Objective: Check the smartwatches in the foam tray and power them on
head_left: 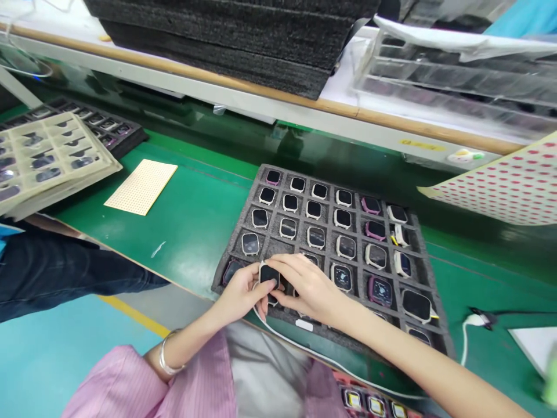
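A dark foam tray (pixel 424 244) with a grid of pockets lies on the green bench, holding several small watch bodies with white or pink cases. At its near-left corner both hands meet over one white-cased watch body (pixel 268 274). My left hand (pixel 241 293) pinches it from the left with thumb and fingers. My right hand (pixel 307 284) lies curled over the tray, its fingertips on the same watch body. A bracelet sits on my left wrist.
A perforated yellow card (pixel 141 186) lies left of the tray. Beige blister sheets (pixel 47 157) and another dark tray sit far left. Black foam stack (pixel 226 35) and clear trays on the rear shelf. Red-dotted sheet (pixel 509 186) at right. White cable (pixel 472 322) near right. Another person's dark leg at left.
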### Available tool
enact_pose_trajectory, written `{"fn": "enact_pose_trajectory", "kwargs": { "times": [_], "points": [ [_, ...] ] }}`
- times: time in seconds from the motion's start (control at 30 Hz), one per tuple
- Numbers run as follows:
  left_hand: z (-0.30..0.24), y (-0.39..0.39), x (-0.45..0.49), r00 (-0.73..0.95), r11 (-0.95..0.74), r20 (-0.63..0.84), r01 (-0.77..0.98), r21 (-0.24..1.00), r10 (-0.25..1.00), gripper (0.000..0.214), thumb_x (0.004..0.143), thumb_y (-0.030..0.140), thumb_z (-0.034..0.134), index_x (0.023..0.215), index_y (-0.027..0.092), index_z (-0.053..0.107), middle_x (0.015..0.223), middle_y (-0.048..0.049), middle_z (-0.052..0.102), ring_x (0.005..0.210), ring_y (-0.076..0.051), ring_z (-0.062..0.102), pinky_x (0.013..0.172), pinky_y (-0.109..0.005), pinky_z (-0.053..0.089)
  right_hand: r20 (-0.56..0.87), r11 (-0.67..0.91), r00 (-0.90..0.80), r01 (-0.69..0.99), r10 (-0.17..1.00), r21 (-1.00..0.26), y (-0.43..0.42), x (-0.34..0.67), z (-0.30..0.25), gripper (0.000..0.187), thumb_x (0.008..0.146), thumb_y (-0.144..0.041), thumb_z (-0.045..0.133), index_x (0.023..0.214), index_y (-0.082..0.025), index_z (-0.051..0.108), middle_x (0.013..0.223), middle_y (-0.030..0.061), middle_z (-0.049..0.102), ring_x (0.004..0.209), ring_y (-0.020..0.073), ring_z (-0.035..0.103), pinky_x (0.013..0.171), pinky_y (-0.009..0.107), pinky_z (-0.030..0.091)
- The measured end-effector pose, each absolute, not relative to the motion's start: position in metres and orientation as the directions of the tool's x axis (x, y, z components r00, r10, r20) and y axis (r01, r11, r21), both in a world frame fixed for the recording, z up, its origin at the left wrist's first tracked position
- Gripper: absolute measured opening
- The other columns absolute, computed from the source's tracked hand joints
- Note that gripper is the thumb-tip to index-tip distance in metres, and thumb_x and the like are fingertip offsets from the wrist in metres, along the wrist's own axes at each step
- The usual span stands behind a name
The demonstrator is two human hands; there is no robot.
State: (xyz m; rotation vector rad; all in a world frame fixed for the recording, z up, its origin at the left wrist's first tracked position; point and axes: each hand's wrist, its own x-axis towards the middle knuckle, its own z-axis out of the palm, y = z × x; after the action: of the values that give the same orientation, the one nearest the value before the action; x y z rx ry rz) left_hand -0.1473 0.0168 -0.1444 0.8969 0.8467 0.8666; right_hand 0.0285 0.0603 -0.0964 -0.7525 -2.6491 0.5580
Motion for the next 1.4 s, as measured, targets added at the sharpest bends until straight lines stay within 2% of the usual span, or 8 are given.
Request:
{"fn": "enact_pose_trajectory", "kwargs": {
  "times": [0.1,0.2,0.53,0.77,1.0,1.13,1.27,1.4],
  "points": [
    [-0.142,0.017,-0.149,0.428,0.386,-0.255,-0.255,0.887,0.867,0.037,0.082,0.047,0.062,0.093,0.014,0.051,0.045,0.0048,0.055,0.034,-0.010,0.050,0.037,-0.018,0.045,0.265,0.698,-0.733,0.377,0.627,-0.609,0.054,0.031,-0.110,0.041,0.088,-0.020,0.058,0.127,-0.017,0.047,0.118,0.0136,0.056,0.108,0.0256,0.056,0.089,0.041,0.050],
    [-0.138,0.017,-0.150,0.447,0.399,-0.263,-0.243,0.884,0.855,0.038,0.081,0.049,0.062,0.088,0.013,0.052,0.044,0.0047,0.054,0.033,-0.009,0.048,0.036,-0.017,0.042,0.292,0.661,-0.712,0.312,0.638,-0.683,0.053,0.032,-0.116,0.042,0.088,-0.021,0.059,0.128,-0.019,0.047,0.118,0.0123,0.056,0.109,0.0238,0.056,0.091,0.038,0.050],
    [-0.138,0.015,-0.148,0.445,0.401,-0.273,-0.223,0.888,0.853,0.043,0.080,0.053,0.062,0.091,0.014,0.050,0.044,0.0047,0.054,0.033,-0.009,0.048,0.036,-0.017,0.041,0.254,0.643,-0.743,0.294,0.619,-0.707,0.056,0.039,-0.112,0.045,0.090,-0.022,0.060,0.132,-0.020,0.045,0.120,0.0128,0.055,0.111,0.0241,0.054,0.093,0.040,0.049],
    [-0.135,0.010,-0.139,0.433,0.423,-0.305,-0.208,0.882,0.848,0.049,0.080,0.053,0.062,0.104,0.012,0.048,0.044,0.0070,0.051,0.032,-0.009,0.047,0.034,-0.017,0.038,0.240,0.627,-0.770,0.252,0.591,-0.737,0.059,0.047,-0.109,0.045,0.089,-0.023,0.063,0.131,-0.018,0.046,0.116,0.0111,0.056,0.107,0.0220,0.056,0.090,0.036,0.050],
    [-0.131,0.007,-0.130,0.404,0.360,-0.282,-0.130,0.924,0.870,0.043,0.085,0.049,0.058,0.112,0.016,0.049,0.067,0.0029,0.055,0.039,-0.005,0.041,0.037,-0.017,0.033,0.191,0.693,-0.790,0.359,0.582,-0.626,0.064,0.056,-0.093,0.040,0.087,-0.024,0.063,0.124,-0.018,0.049,0.118,0.0132,0.056,0.109,0.0277,0.054,0.091,0.046,0.047],
    [-0.125,0.008,-0.137,0.424,0.360,-0.235,-0.243,0.901,0.874,0.045,0.081,0.051,0.062,0.109,0.018,0.048,0.086,-0.0012,0.058,0.041,-0.001,0.036,0.037,-0.017,0.028,0.290,0.618,-0.631,0.391,0.719,-0.682,0.084,0.054,-0.091,0.035,0.084,-0.029,0.067,0.115,-0.020,0.053,0.111,0.0100,0.058,0.105,0.0262,0.056,0.090,0.043,0.048],
    [-0.121,0.001,-0.158,0.427,0.369,-0.228,-0.284,0.885,0.875,0.036,0.085,0.048,0.059,0.104,0.018,0.049,0.088,-0.0015,0.057,0.038,0.001,0.034,0.034,-0.016,0.024,0.207,0.668,-0.666,0.573,0.717,-0.474,0.097,0.050,-0.101,0.039,0.079,-0.026,0.072,0.114,-0.017,0.056,0.115,0.0137,0.057,0.106,0.0316,0.054,0.088,0.052,0.046],
    [-0.125,-0.007,-0.181,0.386,0.377,-0.268,-0.240,0.895,0.883,0.034,0.085,0.045,0.060,0.103,0.018,0.051,0.096,-0.0044,0.059,0.040,0.000,0.039,0.036,-0.016,0.032,0.099,0.750,-0.766,0.581,0.635,-0.318,0.101,0.043,-0.096,0.049,0.078,-0.022,0.072,0.124,-0.017,0.054,0.133,0.0171,0.046,0.119,0.0354,0.045,0.091,0.056,0.043]
  ]
}}
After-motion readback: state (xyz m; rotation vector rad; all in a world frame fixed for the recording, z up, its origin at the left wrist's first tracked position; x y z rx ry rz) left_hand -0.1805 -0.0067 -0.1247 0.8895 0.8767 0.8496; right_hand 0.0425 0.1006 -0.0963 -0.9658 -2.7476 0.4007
